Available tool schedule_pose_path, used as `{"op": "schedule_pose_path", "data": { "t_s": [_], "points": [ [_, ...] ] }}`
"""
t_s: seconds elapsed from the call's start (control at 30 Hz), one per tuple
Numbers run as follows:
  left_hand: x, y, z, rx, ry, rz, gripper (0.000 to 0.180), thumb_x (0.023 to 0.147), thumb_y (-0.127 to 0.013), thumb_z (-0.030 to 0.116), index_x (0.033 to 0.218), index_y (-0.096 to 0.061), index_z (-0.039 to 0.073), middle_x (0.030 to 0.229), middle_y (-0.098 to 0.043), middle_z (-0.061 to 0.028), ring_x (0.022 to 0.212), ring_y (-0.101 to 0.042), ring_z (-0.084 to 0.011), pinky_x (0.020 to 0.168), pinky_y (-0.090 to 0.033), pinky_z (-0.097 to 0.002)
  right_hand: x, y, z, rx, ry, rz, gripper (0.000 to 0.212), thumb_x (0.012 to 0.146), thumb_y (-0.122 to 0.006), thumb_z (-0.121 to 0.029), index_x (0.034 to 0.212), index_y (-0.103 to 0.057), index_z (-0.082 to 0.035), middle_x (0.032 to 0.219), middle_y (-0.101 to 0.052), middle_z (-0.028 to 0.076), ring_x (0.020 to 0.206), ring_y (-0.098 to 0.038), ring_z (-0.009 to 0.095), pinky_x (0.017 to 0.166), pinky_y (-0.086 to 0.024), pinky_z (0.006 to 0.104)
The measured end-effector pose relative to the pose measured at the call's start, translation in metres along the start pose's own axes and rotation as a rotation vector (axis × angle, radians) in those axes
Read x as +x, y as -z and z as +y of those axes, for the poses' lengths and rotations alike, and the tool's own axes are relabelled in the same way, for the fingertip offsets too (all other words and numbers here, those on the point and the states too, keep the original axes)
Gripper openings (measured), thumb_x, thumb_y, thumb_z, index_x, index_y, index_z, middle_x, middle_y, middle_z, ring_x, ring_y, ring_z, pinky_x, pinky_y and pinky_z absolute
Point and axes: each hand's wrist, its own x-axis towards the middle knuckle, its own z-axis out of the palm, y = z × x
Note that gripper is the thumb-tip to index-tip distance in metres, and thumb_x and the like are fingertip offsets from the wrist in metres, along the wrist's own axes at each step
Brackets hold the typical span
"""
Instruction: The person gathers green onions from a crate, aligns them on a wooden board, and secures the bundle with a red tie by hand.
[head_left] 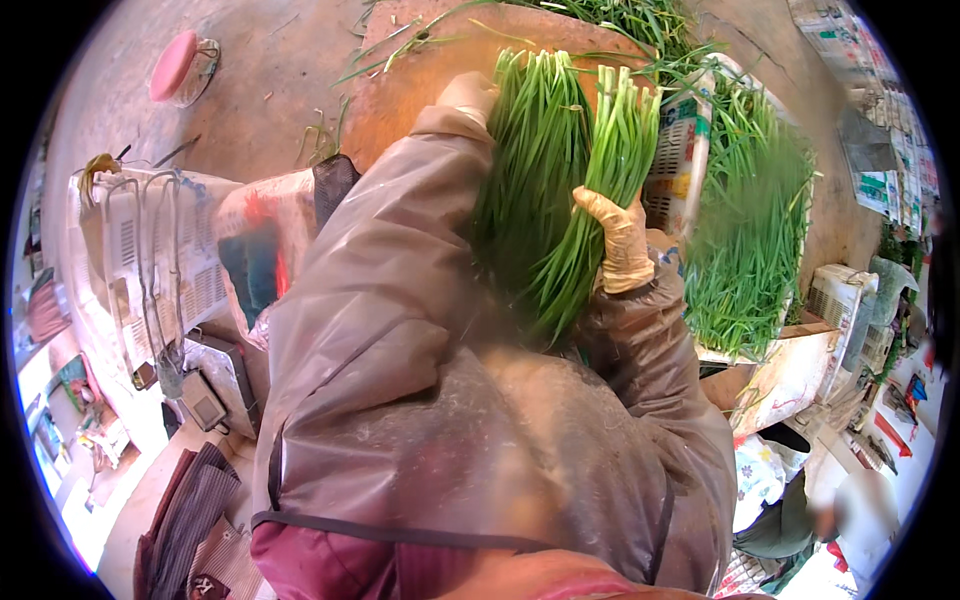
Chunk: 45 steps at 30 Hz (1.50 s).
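My left hand, in a pale glove, is closed against the left side of a thick bunch of garlic chives, near its pale stem ends. Those fingers are partly hidden by the stems and sleeve. In my gloved right hand is a smaller bunch of garlic chives, gripped around its middle with the thumb across the front. Both bunches have their cut ends pointing away from me, while the long leaves trail toward my lap. They lie side by side, slightly fanned apart at the ends.
An orange-brown board lies beyond my left hand, with loose chives at its far edge. On the right stands a white crate full of chives. White crates and a scale are at left. A pink stool stands farther off.
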Motion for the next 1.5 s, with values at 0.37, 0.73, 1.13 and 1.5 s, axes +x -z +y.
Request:
{"op": "schedule_pose_path", "data": {
  "t_s": [0.37, 0.73, 1.13, 1.5],
  "points": [
    [0.077, 0.062, 0.017, -0.048, -0.393, 0.516, 0.031, 0.078, -0.074, 0.026, 0.102, -0.069, 0.007, 0.091, -0.069, -0.0099, 0.086, -0.062, -0.0207, 0.079, -0.049, -0.0327, 0.021, 0.026, -0.002, 0.203, -0.116, 0.095, 0.043, 0.074, -0.073, 0.001, 0.113, -0.057, -0.004, 0.088, -0.062, 0.003, 0.074, -0.06, 0.014, 0.068, -0.053, 0.0272],
    [-0.061, 0.011, 0.122, 0.597, -0.783, 0.009, 0.03, 0.073, -0.074, 0.044, 0.094, -0.073, 0.023, 0.114, -0.062, -0.0063, 0.117, -0.05, -0.0273, 0.099, -0.04, -0.0433, 0.015, 0.032, -0.014, 0.268, -0.111, 0.093, 0.046, 0.074, -0.074, 0.001, 0.115, -0.054, -0.005, 0.09, -0.063, 0.005, 0.073, -0.062, 0.015, 0.066, -0.054, 0.0277],
    [0.092, 0.129, 0.124, -0.44, -0.641, 0.569, 0.069, 0.082, -0.073, 0.022, 0.139, -0.039, 0.004, 0.116, -0.061, -0.0202, 0.105, -0.06, -0.0255, 0.089, -0.047, -0.0401, 0.018, 0.022, -0.008, 0.182, -0.022, -0.018, 0.049, 0.075, -0.076, -0.002, 0.118, -0.053, -0.002, 0.097, -0.064, 0.005, 0.082, -0.062, 0.015, 0.073, -0.053, 0.028],
    [-0.074, -0.03, -0.007, -0.598, -0.033, 0.278, 0.076, 0.083, -0.068, 0.044, 0.137, -0.043, -0.002, 0.133, -0.05, -0.0257, 0.125, -0.047, -0.0351, 0.104, -0.037, -0.0408, 0.122, -0.071, 0.049, -0.989, -0.03, 0.134, 0.114, 0.07, -0.078, -0.045, 0.15, -0.008, -0.005, 0.144, -0.034, 0.027, 0.13, -0.041, 0.038, 0.104, -0.04, 0.0436]
  ]
}}
